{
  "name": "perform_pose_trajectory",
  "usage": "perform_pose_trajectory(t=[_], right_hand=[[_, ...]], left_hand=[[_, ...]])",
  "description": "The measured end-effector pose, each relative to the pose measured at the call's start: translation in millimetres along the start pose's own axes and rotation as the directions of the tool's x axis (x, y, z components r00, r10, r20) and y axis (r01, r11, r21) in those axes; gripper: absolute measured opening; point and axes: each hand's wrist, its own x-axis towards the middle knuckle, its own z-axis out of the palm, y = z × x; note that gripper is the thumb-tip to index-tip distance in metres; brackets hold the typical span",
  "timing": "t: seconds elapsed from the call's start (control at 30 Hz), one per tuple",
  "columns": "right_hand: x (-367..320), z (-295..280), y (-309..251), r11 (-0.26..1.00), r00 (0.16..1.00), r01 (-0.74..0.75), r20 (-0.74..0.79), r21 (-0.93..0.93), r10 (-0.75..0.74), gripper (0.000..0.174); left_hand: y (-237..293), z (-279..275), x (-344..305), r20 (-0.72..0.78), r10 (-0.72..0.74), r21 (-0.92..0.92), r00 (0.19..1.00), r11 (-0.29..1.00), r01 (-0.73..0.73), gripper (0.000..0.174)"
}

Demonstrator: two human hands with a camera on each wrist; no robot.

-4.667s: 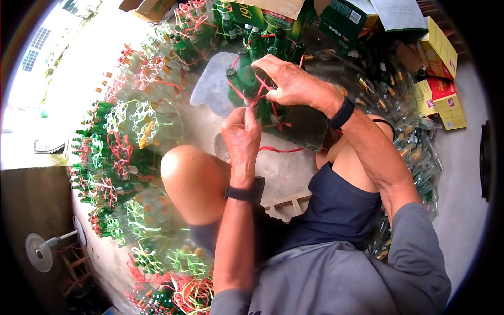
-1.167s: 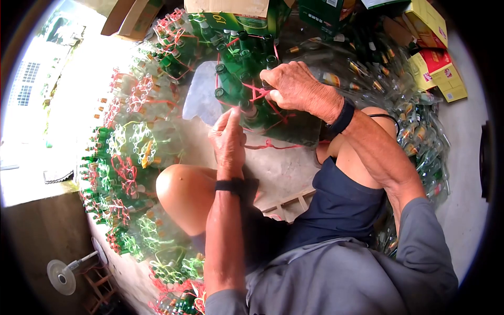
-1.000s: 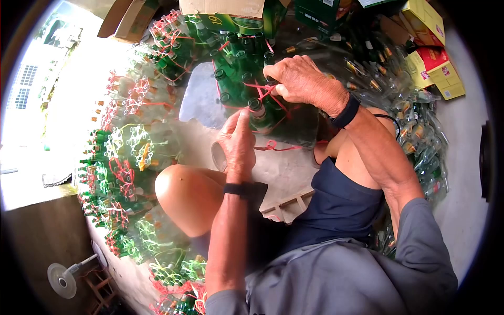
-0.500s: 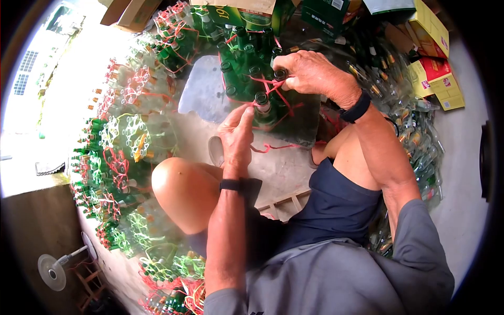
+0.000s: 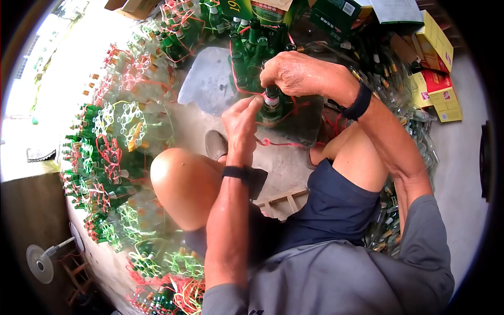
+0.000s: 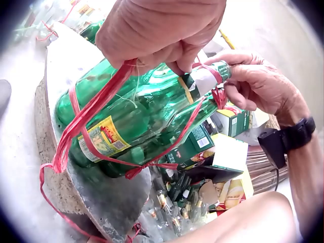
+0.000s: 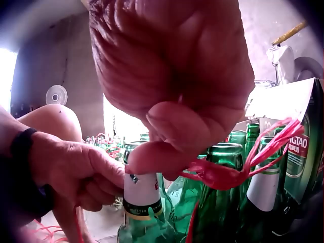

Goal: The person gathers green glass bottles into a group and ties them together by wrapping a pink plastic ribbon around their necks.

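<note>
Green bottles (image 5: 239, 67) stand in a cluster on a grey slab (image 5: 207, 79), with red twine (image 6: 96, 111) around them. My left hand (image 5: 241, 123) pinches a strand at the neck of the front bottle (image 5: 271, 107); in the left wrist view this hand (image 6: 162, 33) has the twine hanging from it. My right hand (image 5: 304, 74) is bent over the same neck, and the right wrist view shows its thumb and finger pinching red twine (image 7: 217, 174). A red loop (image 6: 212, 73) rings the white-wrapped neck. The right fingertips are partly hidden in the head view.
Bundles of tied bottles (image 5: 113, 152) line the left side. Loose bottles (image 5: 391, 226) lie in a heap at the right. Cartons (image 5: 336, 18) stand at the back, yellow boxes (image 5: 436, 44) at the back right. A fan (image 5: 40, 264) is at the lower left; red twine (image 5: 283, 143) trails below the slab.
My right hand has turned down and come closer to the front bottle's neck, covering the twine crossing seen before. My left hand has shifted slightly right, still pinching. The head view has shifted.
</note>
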Motion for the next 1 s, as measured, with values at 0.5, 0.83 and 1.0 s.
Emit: perform_pose_trajectory(t=[0.5,0.83,1.0], right_hand=[[22,-19,-18,0.893,0.815,-0.404,0.521,0.198,0.253,0.064],[24,-15,-14,0.923,0.937,0.196,0.34,-0.331,-0.077,0.031],[16,-12,-14,0.883,0.951,0.264,0.258,-0.387,-0.171,0.021]], left_hand=[[-10,13,4,-0.175,-0.036,0.005,0.984,0.999,0.038,0.03],[-15,17,5,-0.225,0.057,0.066,0.973,0.997,-0.044,0.031],[-10,22,0,-0.212,0.102,0.105,0.972,0.991,-0.081,0.042]])
